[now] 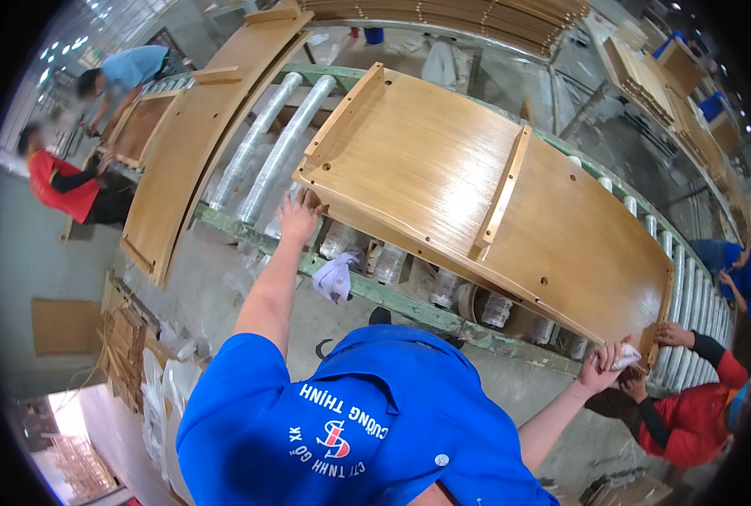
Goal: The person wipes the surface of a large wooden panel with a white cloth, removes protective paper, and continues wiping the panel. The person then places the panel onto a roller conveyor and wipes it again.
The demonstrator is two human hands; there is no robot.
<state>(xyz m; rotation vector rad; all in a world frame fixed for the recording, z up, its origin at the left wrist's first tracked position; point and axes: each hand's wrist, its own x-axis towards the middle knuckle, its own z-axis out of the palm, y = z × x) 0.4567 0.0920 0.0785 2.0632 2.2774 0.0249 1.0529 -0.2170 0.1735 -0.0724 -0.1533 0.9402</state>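
Observation:
A large wooden panel (pixel 426 177) with raised battens lies tilted on a roller conveyor (pixel 687 287). My left hand (pixel 298 215) grips the panel's near left corner, arm stretched out. My right hand (pixel 601 364) is closed on a white cloth (pixel 627 357) at the panel's near right corner. A co-worker in a red top (pixel 687 422) stands right beside it, with a hand (pixel 670 335) on the same corner edge.
The conveyor's green frame (pixel 409 308) runs in front of me, with a white rag (pixel 336 277) hanging on it. A second long panel (pixel 194 135) lies to the left. Two people (pixel 72 181) work at far left. Stacked panels (pixel 477 17) sit behind. Cardboard (pixel 123 337) lies at lower left.

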